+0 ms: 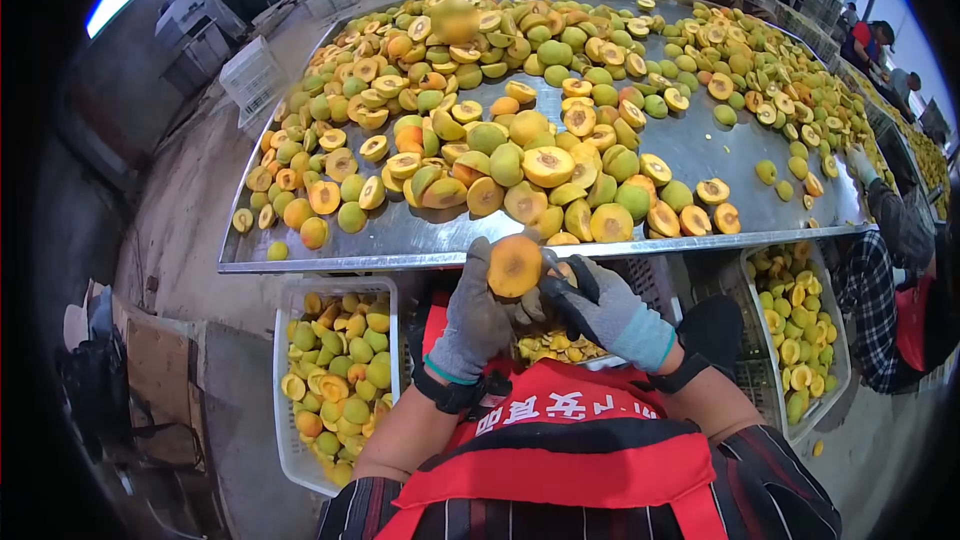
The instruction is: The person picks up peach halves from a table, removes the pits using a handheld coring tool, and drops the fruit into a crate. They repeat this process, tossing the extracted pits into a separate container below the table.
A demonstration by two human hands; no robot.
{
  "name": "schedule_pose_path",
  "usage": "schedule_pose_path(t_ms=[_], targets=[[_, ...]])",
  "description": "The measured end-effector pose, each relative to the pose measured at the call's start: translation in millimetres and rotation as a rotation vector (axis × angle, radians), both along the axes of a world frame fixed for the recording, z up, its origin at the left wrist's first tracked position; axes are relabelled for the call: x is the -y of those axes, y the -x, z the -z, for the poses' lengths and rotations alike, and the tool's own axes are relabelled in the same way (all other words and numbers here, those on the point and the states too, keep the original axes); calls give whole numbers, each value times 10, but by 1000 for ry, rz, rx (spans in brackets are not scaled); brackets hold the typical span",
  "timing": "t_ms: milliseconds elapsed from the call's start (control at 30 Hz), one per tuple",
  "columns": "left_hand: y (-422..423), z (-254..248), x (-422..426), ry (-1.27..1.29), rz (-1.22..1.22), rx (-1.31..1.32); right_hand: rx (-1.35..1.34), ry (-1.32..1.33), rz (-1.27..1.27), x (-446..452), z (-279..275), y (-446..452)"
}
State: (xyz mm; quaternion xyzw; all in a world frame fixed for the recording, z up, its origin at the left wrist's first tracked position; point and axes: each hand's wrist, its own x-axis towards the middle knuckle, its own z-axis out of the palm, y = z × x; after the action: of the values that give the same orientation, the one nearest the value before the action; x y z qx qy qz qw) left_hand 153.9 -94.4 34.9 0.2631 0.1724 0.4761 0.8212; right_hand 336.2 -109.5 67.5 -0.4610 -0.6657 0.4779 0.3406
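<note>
Both hands, in grey knit gloves w/ teal cuffs, meet just off the table's near edge. L hand [468,315] is curled closed around an orange-yellow, round fruit half [515,265], its brownish cut face turned up toward the camera. R hand [610,312] is bent in right beside it, dark thumb forward; can't tell how far its fingers close or what exactly they grip, tho a bit of fruit shows there.

Biggest item: wide, shiny grey metal table [700,152] w/ raised rim, loaded w/ yellow-green fruit [548,167], many pcs halved. Next, bright red cloth apron [560,475] on the wearer; white Chinese-style characters [570,406] across it, one approx. "安", others partly lost in folds. White plastic crate [284,395] on L & off-white plastic crate [843,355] on R, both full of similar halves. Smallest: black wristband [450,395] by the L cuff.
</note>
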Motion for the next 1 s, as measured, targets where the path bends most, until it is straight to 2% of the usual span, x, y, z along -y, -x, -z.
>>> schedule_pose_path(t_ms=[33, 100, 133, 233, 300, 367, 433, 500, 567, 600, 667, 700, 800, 867, 900, 933, 1000], targets=[[-48, -23, 13, 4, 6, 1, 78, -173, 41, 6, 24, -2], [-159, -124, 66, 121, -190, -46, 90, -99, 28, -3, 11, -3], [-164, -124, 77, 125, -185, -47, 102, -30, 10, -8, 0, -1], [-183, -116, 90, 28, -171, 1, 93, -27, 12, 20, -62, 27], [-222, -109, 95, -69, -251, -130, 106, -40, 17, 35, -61, 45], [-224, -105, 101, -84, -245, -155, 211, -228, 56, 45, -21, 66], [-229, -88, 102, -97, -238, -182, 235, -219, 69, 65, 2, 104], [-238, -44, 100, -286, -384, -448, 260, -209, 81, 75, 45, 147], [-231, -62, 100, -315, -385, -542, 90, -135, 48, 90, 107, 179], [-215, -91, 93, -332, -384, -589, 90, -131, 52, 111, 50, 170], [-170, -162, 85, -412, -353, -749, 357, -157, -44, 151, -119, 141], [-154, -183, 79, -475, -323, -862, 357, -153, -42, 140, -70, 133], [-160, -124, 41, -408, -283, -813, 287, -228, -73, 84, 53, 87], [-179, -153, 28, -362, -227, -709, -264, 615, -286, 28, -22, 42], [-193, -161, 20, -320, -173, -605, -399, 684, -288, 41, -55, 22], [-220, -146, 23, -317, -169, -607, -402, 687, -286, 59, -42, 17], [-310, -107, 0, -302, -194, -427, -670, 714, -297, 74, -31, 0]])
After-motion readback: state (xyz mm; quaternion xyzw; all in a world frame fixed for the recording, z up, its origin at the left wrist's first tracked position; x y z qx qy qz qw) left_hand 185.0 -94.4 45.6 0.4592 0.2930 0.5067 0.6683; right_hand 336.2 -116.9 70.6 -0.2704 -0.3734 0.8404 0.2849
